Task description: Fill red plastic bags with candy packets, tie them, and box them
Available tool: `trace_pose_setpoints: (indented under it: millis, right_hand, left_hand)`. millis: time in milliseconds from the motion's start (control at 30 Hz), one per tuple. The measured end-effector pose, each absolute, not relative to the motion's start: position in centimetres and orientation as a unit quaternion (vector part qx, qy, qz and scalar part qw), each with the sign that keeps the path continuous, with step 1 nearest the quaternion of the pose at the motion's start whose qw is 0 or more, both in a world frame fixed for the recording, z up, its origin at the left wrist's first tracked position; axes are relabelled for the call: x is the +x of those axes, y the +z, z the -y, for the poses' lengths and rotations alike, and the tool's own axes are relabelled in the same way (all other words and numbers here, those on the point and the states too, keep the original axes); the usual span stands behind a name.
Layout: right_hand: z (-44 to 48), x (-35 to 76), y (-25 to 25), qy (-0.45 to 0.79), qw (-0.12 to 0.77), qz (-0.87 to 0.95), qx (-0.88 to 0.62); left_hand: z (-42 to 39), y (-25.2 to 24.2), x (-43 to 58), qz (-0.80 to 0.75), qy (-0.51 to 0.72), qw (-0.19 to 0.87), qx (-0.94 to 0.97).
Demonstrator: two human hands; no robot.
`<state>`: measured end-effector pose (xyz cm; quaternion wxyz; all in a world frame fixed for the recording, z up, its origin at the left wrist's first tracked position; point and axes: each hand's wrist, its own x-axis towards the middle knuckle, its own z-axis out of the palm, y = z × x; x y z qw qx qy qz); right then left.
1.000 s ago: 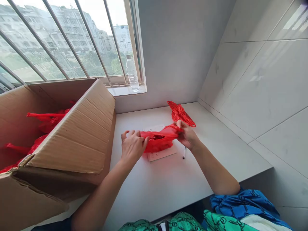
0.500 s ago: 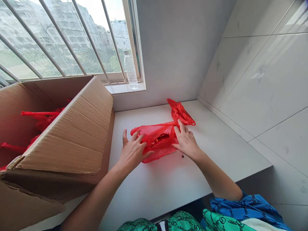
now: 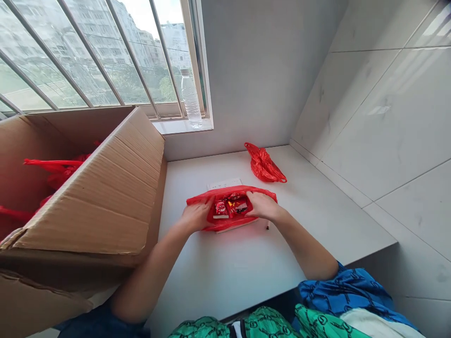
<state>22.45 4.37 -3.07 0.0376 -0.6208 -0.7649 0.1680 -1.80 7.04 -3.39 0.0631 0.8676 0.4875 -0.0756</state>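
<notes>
A red plastic bag [image 3: 230,189] lies on the white countertop with its mouth spread wide. Shiny red snack packets [image 3: 221,209] show inside it; their print is too small to read. My left hand [image 3: 198,215] reaches into the bag's left side, fingers stretched and partly hidden by the plastic. From the other side, my right hand [image 3: 262,205] reaches in, thumb and fingers apart beside the packets. A flat white thing [image 3: 225,183] with small dark marks sticks out from behind the bag. Neither hand visibly grips a packet.
At left stands an open cardboard box [image 3: 102,197] with red bags [image 3: 63,173] inside. Another red plastic bag [image 3: 266,164] lies by the wall. A clear bottle [image 3: 191,101] stands on the windowsill. The white countertop [image 3: 225,277] has its front edge near my body.
The bag's mouth has been pulled open, and the packets now show uncovered. Both hands have moved from on top of the bag to inside its two sides. The flat white thing has come into view.
</notes>
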Motion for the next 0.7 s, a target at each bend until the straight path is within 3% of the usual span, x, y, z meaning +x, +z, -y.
trace_pose_setpoints:
  millis: [200,267,367,433,633,700]
  right_hand:
    - [-3.9,24.9,-3.1,0.300,0.054,0.770,-0.560]
    - [-3.5,25.0,-2.4,0.305,0.122,0.771,-0.546]
    - [-3.5,24.6,-1.8,0.206,0.268,0.776,-0.532]
    - [-3.9,24.0,-2.3,0.160,0.321,0.782,-0.510]
    - [-5.5,22.5,-5.6,0.043,0.186,0.789,-0.584]
    - [-5.5,22.4,-5.7,0.044,0.191,0.786,-0.586]
  left_hand:
    - [-7.2,-3.2,-3.1,-0.448,-0.004,0.161,0.879]
    - [-6.8,-2.6,-2.6,-0.443,0.054,0.156,0.881]
    - [-6.5,-2.0,-1.5,-0.425,0.138,0.129,0.886]
    - [-6.7,-2.1,-0.7,-0.407,0.172,0.128,0.888]
    - [-7.6,-3.8,0.0,-0.428,0.166,0.149,0.876]
    - [-7.6,-4.0,-0.2,-0.441,0.170,0.162,0.866]
